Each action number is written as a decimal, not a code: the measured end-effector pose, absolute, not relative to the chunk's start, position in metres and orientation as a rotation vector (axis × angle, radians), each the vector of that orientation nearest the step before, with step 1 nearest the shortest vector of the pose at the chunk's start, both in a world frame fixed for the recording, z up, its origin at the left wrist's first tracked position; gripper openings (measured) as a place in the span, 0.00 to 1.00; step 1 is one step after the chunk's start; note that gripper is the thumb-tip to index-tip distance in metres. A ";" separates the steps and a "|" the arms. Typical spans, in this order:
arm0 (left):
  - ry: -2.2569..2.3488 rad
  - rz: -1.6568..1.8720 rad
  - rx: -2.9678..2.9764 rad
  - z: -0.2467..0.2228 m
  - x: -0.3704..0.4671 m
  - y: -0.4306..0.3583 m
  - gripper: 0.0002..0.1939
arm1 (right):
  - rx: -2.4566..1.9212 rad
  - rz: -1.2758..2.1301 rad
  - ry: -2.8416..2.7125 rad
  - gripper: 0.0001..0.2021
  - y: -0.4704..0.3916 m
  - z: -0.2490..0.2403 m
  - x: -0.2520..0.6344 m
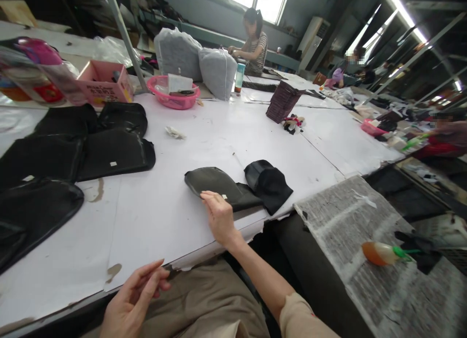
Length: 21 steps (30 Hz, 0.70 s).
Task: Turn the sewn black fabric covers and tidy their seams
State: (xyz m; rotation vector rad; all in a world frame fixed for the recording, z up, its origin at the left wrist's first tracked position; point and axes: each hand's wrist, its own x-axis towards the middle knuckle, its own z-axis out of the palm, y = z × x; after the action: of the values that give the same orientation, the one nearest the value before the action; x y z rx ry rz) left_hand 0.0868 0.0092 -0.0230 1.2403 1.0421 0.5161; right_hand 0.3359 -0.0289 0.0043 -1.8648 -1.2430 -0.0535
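On the white table (153,221), near its front edge, lies a dark curved leather piece (211,180) with a small pale tag. My right hand (221,216) rests on the near edge of this piece, fingers bent together and pressed against it. Just right of it a second black piece (270,182) lies folded, touching the first. My left hand (136,294) hovers over my lap at the table edge, fingers loosely apart and holding nothing. Several black pieces (113,153) are spread in an overlapping group at the left.
Farther back are a pink box (104,82), a pink basket (173,97), wrapped bundles (218,73) and a dark upright holder (283,100). At the right, an orange-filled bottle (383,254) lies on a grey cloth-covered surface (339,231). A person in stripes (255,48) sits across the table.
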 end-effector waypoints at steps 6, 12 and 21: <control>0.979 0.678 0.741 0.000 0.118 0.028 0.34 | -1.633 0.397 -1.598 0.18 -0.010 -0.005 0.237; 1.140 0.781 0.572 0.003 0.111 0.045 0.12 | -1.481 0.600 -1.676 0.36 -0.048 0.025 0.255; 1.242 0.959 0.485 0.005 0.103 0.050 0.09 | -2.137 0.081 -1.408 0.13 -0.097 -0.017 0.360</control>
State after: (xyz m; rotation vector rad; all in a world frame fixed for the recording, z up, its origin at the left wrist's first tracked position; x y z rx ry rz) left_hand 0.1034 0.0495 0.0046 0.4852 1.2423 0.9589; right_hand 0.3602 -0.0974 -0.0172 -2.1366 -1.4076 0.0814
